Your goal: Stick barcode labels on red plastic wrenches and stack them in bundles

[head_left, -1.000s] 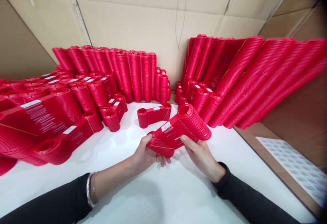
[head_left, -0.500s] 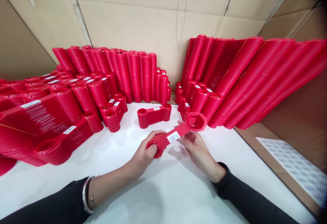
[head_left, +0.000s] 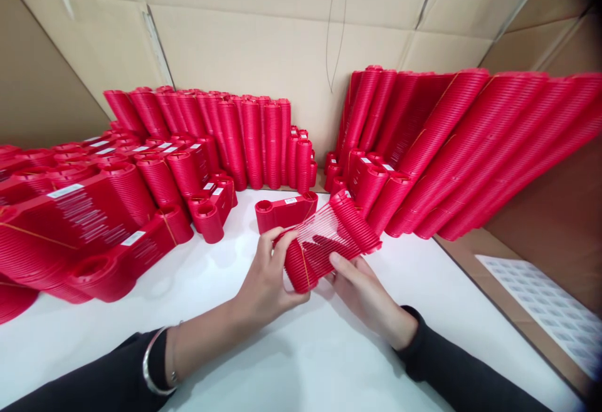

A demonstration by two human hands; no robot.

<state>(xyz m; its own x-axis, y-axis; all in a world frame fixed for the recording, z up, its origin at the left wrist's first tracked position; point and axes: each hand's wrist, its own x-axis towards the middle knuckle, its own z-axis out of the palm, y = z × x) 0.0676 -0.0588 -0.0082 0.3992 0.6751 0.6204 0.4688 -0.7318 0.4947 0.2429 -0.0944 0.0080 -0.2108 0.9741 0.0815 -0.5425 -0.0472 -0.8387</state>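
A bundle of thin red plastic pieces with ring-shaped ends (head_left: 355, 221) is held tilted above the white table, its ribbed side toward me. An orange rubber band wraps its lower left end. My left hand (head_left: 263, 280) is closed around that end, fingers over the top and thumb below. At the lower edge near the middle, my right hand (head_left: 369, 299) grips the bundle with its thumb in front; its other fingers are partly hidden. Just behind, a similar red bundle (head_left: 288, 212) with a white label stands on the table.
Stacked red bundles (head_left: 113, 192) fill the left side, with tall columns (head_left: 254, 142) at the back. More tall stacks (head_left: 442, 148) lean along the right. A sheet of printed labels (head_left: 540, 311) lies at the right beside the white table (head_left: 235, 362). Cardboard walls (head_left: 244, 42) enclose the back.
The held bundle has been turned over from its labelled face to its ribbed side. My left hand has shifted its grip on the end, and my right thumb now presses the near side.
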